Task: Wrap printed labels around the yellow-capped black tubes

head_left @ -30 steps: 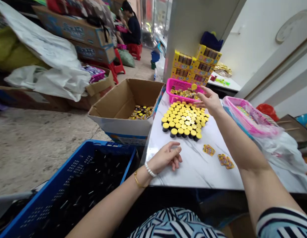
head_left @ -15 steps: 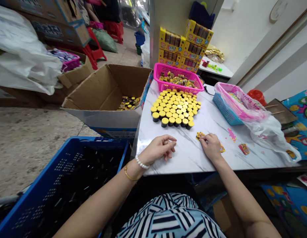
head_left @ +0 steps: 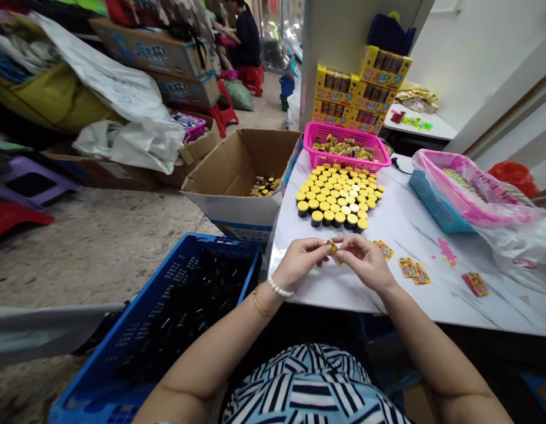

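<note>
My left hand and my right hand meet above the near edge of the white marbled table. Both pinch a small yellow printed sticker, largely covered by the fingers. Beside my right hand lie several more yellow-and-red stickers, with a thicker stack of stickers farther right. Beyond my hands stand rows of small black jars with yellow lids, packed close together and upright.
Behind the jars sits a pink basket of small wrapped pieces. A teal basket lined with pink plastic is at right. Left of the table are an open cardboard box and a blue crate of black pieces. A person sits far back.
My right hand has moved left from the stickers on the table, bringing one to my left hand. Both hands now hold it. The view has turned left.
</note>
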`<action>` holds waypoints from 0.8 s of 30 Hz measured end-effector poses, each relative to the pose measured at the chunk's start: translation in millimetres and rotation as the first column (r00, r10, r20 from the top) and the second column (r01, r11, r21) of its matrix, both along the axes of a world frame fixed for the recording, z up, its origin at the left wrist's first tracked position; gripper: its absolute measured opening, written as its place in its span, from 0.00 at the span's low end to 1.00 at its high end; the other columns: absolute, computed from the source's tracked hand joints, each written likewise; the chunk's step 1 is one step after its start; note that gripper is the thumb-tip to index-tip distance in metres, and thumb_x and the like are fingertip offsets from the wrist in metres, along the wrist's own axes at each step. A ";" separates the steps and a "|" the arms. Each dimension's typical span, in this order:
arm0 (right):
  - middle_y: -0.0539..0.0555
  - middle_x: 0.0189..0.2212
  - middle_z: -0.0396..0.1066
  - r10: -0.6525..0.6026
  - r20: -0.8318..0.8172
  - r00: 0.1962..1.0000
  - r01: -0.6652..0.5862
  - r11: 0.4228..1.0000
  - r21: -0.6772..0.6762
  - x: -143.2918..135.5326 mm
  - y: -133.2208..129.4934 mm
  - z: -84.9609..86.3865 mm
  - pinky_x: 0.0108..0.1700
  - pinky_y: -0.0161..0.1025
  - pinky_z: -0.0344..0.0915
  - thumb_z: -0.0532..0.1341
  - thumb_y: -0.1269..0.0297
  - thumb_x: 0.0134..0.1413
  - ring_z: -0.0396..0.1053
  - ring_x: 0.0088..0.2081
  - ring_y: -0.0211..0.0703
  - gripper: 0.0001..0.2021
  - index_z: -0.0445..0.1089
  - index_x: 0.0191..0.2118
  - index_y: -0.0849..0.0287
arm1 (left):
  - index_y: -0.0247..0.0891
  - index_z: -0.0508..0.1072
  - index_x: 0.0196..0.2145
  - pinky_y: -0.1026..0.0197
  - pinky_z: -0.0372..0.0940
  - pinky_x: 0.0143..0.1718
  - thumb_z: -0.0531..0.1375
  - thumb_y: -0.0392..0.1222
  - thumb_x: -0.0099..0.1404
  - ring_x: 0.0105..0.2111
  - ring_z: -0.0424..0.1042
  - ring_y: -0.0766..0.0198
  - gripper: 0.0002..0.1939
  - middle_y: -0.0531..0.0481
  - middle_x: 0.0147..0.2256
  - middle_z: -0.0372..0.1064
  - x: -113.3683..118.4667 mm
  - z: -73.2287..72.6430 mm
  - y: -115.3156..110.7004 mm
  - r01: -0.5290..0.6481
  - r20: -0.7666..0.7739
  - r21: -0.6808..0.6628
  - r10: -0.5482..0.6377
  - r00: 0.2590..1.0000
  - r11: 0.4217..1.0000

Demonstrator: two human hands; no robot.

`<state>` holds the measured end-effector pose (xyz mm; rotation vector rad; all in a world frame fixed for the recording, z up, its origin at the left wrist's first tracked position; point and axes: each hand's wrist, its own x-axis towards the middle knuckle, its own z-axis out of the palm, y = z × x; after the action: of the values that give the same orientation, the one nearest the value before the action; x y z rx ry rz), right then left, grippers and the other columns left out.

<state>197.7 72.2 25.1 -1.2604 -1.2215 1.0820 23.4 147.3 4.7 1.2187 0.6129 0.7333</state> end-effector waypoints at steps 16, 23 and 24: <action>0.51 0.26 0.76 0.094 -0.281 0.955 -0.184 0.932 -0.311 5.6 40.1 -32.2 0.26 0.32 0.68 0.76 0.54 0.46 0.70 0.24 0.34 0.17 0.77 0.32 0.61 | 0.35 0.67 0.57 0.68 0.61 0.28 0.71 0.45 0.58 0.26 0.68 0.69 0.32 0.53 0.29 0.73 -25.9 -1.6 6.2 -0.221 -0.151 0.124 0.238 0.959 0.967; 0.48 0.22 0.72 -0.079 -0.241 0.967 0.036 0.983 -0.178 1.1 31.9 -47.0 0.26 0.34 0.65 0.69 0.48 0.56 0.67 0.22 0.36 0.17 0.75 0.30 0.58 | 0.36 0.75 0.37 0.67 0.57 0.22 0.65 0.54 0.66 0.21 0.61 0.71 0.17 0.54 0.24 0.66 -10.5 -2.8 -23.4 -0.362 -0.117 0.042 0.364 0.924 0.931; 0.48 0.22 0.72 -0.074 -0.224 0.972 0.037 0.986 -0.165 0.8 31.9 -47.2 0.27 0.34 0.64 0.69 0.47 0.57 0.66 0.23 0.36 0.17 0.75 0.31 0.58 | 0.36 0.76 0.37 0.67 0.56 0.22 0.64 0.55 0.66 0.20 0.60 0.70 0.17 0.55 0.22 0.64 -9.3 -2.9 -25.5 -0.358 -0.112 0.029 0.359 0.927 0.933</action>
<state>198.5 104.1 -22.1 -1.2429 -0.9349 1.2662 14.1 121.8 1.8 1.1753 0.9466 0.9754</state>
